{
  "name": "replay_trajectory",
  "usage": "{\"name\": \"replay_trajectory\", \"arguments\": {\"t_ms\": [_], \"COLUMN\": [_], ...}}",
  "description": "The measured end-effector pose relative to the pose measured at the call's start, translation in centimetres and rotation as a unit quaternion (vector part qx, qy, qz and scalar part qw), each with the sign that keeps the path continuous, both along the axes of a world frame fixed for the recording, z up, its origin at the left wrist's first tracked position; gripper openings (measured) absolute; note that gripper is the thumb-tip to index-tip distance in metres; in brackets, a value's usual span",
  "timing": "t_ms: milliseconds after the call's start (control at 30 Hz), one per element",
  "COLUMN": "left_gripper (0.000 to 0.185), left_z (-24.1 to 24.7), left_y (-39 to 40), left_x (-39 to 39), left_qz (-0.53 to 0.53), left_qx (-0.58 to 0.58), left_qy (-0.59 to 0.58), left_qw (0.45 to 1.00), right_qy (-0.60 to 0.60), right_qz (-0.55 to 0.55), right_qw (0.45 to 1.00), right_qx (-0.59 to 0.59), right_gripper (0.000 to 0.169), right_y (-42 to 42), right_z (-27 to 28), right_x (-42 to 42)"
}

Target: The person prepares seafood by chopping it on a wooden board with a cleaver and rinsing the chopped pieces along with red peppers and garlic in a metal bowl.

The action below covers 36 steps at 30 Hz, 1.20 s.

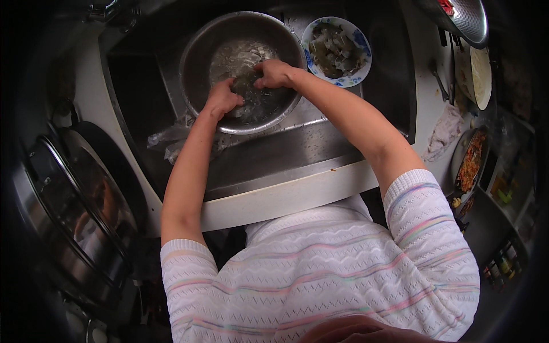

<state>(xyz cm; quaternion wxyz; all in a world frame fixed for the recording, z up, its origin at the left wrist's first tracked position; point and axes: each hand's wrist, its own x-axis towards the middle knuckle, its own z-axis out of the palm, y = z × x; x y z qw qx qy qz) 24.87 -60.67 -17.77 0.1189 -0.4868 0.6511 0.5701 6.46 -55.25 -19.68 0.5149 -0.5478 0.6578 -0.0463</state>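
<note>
Both my hands are inside a large stainless steel basin (191, 100) of water, which stands in the sink. My left hand (224, 97) reaches in at the near left, thumb and fingers apart at the water. Opposite it, on the right, my right hand (274, 73) bends its fingers inward. A blurred grey-green mass lies in the water between them; whether either hand grips it cannot be made out. Touching or close to the basin's right rim is a blue-flowered white plate (306, 45) heaped with raw grey shrimp (336, 49).
Crumpled clear plastic bags (169, 139) lie left of the basin in the steel sink (274, 160). A faucet (107, 10) is at the back left. Large lidded pans (96, 171) crowd the left. On the right counter are a cloth (444, 130) and a dish of chopped food (471, 160).
</note>
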Motion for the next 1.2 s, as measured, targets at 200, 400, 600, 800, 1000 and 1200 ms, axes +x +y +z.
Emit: {"name": "replay_trajectory", "arguments": {"t_ms": [200, 400, 600, 800, 1000, 1200], "left_gripper": [0.041, 0.034, 0.042, 0.042, 0.036, 0.032], "left_z": [0.1, 3.6, 4.9, 5.3, 4.6, 3.9], "left_y": [0.3, 0.6, 0.6, 1.3, 1.4, 1.1], "left_x": [0.0, -0.6, -0.2, 0.6, 1.8, 2.1], "left_qz": [0.177, 0.2, 0.202, 0.274, 0.289, 0.294], "left_qx": [0.239, 0.22, 0.154, 0.186, 0.245, 0.265], "left_qy": [0.068, 0.142, 0.16, 0.179, 0.161, 0.148], "left_qw": [0.952, 0.944, 0.954, 0.927, 0.911, 0.906], "right_qy": [-0.262, -0.369, -0.289, -0.325, -0.366, -0.358], "right_qz": [-0.263, -0.3, -0.284, -0.323, -0.295, -0.304], "right_qw": [0.912, 0.875, 0.909, 0.889, 0.877, 0.878], "right_qx": [0.176, 0.096, -0.102, 0.004, 0.099, 0.093], "right_gripper": [0.054, 0.05, 0.036, 0.026, 0.024, 0.031], "right_y": [1.0, 0.8, 0.9, 2.0, 2.6, 1.9], "right_z": [1.4, 4.5, 4.4, 3.4, 5.6, 4.3], "right_x": [1.1, 2.1, 3.7, 3.7, 4.1, 5.1]}}
